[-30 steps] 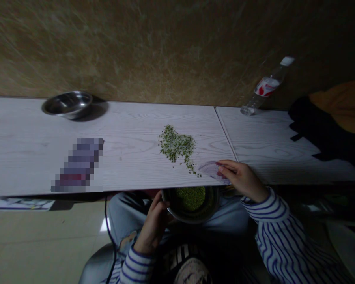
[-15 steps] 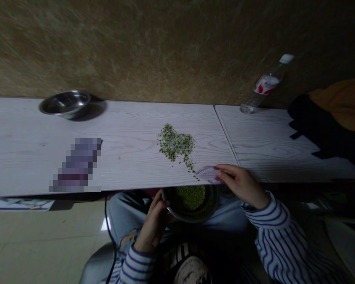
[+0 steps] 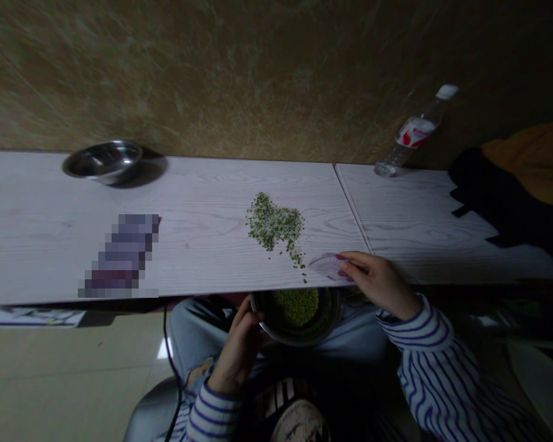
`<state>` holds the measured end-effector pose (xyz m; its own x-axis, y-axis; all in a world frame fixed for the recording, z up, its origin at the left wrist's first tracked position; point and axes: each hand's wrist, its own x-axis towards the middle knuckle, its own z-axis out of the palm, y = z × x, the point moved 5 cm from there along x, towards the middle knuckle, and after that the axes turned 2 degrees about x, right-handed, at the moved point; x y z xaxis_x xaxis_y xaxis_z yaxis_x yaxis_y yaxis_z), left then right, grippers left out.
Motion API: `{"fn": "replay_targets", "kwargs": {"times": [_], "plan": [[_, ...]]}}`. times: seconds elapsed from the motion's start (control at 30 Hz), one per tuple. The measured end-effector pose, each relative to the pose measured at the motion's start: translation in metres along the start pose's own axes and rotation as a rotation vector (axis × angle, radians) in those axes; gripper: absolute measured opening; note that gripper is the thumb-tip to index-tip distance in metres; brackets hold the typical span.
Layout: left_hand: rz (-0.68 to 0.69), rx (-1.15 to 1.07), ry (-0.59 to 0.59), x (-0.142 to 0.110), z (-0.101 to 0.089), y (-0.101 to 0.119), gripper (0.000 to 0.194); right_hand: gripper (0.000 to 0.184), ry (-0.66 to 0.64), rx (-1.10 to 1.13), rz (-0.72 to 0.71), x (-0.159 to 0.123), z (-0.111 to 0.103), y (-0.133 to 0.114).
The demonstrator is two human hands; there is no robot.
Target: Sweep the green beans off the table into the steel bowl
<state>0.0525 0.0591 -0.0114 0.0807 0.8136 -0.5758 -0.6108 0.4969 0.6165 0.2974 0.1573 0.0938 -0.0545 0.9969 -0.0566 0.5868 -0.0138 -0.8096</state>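
My left hand (image 3: 240, 347) is closed on the left rim of a metal bowl (image 3: 283, 334), which sits over my lap just below the table edge. Inside the bowl lie many green beans (image 3: 299, 307); its far rim is hidden under the tabletop. Between thumb and fingers, my right hand (image 3: 373, 279) pinches a clear, purplish protractor (image 3: 325, 265) close to the table's front edge. Left of and beyond the protractor, a loose pile of green beans mixed with white grains (image 3: 276, 222) is spread on the table, with a thin trail of beans reaching toward the edge.
A second metal bowl (image 3: 104, 162) rests at the back left of the white wood-grain table (image 3: 203, 258). In front of it is a pixelated flat object (image 3: 120, 255). A plastic bottle (image 3: 412, 135) stands by the wall; dark and orange cloth (image 3: 525, 178) lies at right.
My right hand has shifted slightly right and away from me with the protractor, a little farther from the bean trail. My left hand and the bowl have hardly moved.
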Motion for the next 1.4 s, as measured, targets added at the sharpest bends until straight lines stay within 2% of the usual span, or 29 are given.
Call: {"fn": "replay_targets", "kwargs": {"times": [0.13,0.4,0.7,1.03,1.4], "plan": [[-0.012,0.008,0.008,0.000,0.002,0.000,0.049,0.026,0.016,0.007,-0.009,0.001,-0.003,0.003],[-0.008,-0.015,0.011,-0.002,0.003,0.004,0.048,0.025,-0.030,0.041,-0.031,0.001,0.009,-0.004],[-0.015,-0.016,0.028,-0.002,0.003,0.004,0.050,0.025,-0.020,0.030,-0.043,0.003,0.010,-0.006],[-0.010,-0.032,0.029,-0.001,0.001,0.006,0.051,0.028,-0.055,-0.053,-0.092,0.010,0.019,-0.009],[0.005,-0.038,0.022,0.000,-0.002,0.008,0.048,0.031,-0.031,-0.073,-0.102,0.014,0.013,-0.008]]}}
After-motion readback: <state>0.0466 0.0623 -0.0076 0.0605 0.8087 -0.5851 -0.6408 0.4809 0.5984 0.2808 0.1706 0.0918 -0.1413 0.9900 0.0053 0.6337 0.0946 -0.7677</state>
